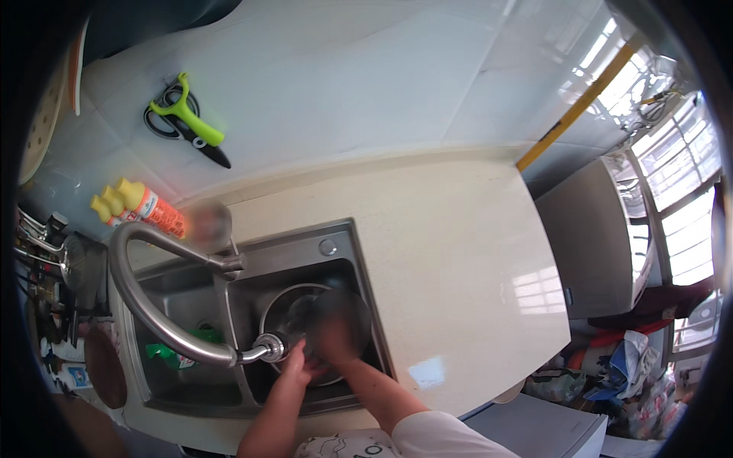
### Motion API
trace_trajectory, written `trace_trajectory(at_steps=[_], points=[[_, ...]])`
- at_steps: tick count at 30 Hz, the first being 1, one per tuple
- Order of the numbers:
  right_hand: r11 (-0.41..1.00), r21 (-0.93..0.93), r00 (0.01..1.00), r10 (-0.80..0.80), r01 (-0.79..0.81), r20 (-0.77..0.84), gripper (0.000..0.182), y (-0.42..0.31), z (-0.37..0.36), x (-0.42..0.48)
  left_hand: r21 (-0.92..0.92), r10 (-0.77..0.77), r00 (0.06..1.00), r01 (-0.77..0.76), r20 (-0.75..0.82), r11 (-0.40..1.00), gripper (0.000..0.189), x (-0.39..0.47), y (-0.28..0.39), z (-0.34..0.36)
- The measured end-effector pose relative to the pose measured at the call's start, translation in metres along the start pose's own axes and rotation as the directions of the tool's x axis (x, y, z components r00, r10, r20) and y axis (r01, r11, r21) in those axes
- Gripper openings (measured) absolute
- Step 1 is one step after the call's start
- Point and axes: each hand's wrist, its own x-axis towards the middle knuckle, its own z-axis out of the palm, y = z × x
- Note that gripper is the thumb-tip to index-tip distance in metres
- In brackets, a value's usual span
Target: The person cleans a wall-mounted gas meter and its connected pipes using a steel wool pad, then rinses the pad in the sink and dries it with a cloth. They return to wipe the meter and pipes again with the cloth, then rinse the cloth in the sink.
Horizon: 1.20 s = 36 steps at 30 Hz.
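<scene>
Both of my hands are inside the right basin of a steel double sink (229,320), over a round metal pot (268,306). My left hand (299,364) is just right of the spray head (274,347) of the tap, low over the pot. Beside it, my right hand (338,340) reaches across the pot's right side and is largely hidden by a dark round blur. Whether either hand grips anything under that blur does not show. The curved tap neck (154,320) arches over the left basin toward the pot.
A green packet (172,355) lies in the left basin. Yellow-capped bottles (143,200) stand behind the sink. Scissors (200,146) and a green peeler (189,114) hang on the tiled wall. A pale countertop (458,257) extends right; utensils (71,263) crowd the left.
</scene>
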Motion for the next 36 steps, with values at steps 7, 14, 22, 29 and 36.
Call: trace_trajectory(at_steps=[7, 14, 22, 29, 36], points=[[0.939, 0.339, 0.986, -0.002, -0.056, 0.169, 0.049, -0.089, -0.057, -0.043, -0.37, 0.151, 0.66, 0.205, 0.736, 0.906, 0.057, 0.018, 0.005, -0.03], [0.814, 0.552, 0.979, -0.205, 0.18, -0.017, 0.035, -0.144, -0.108, -0.078, -0.611, 0.637, 0.555, -0.266, 0.535, 0.745, 0.042, 0.01, 0.01, -0.045], [0.83, 0.337, 0.896, -0.409, 0.444, -0.172, 0.026, -0.134, -0.094, -0.066, -0.452, 0.654, 0.718, -0.514, 0.238, 0.729, 0.04, -0.135, -0.006, 0.022], [0.826, 0.379, 0.908, -0.374, 0.418, -0.188, 0.021, -0.13, -0.065, -0.05, -0.41, 0.662, 0.72, -0.55, 0.209, 0.727, 0.043, -0.088, -0.008, -0.005], [0.876, 0.468, 0.972, -0.197, 0.115, 0.131, 0.023, -0.132, -0.095, -0.039, -0.331, 0.592, 0.804, -0.545, 0.054, 0.771, 0.043, -0.089, -0.002, 0.013]])
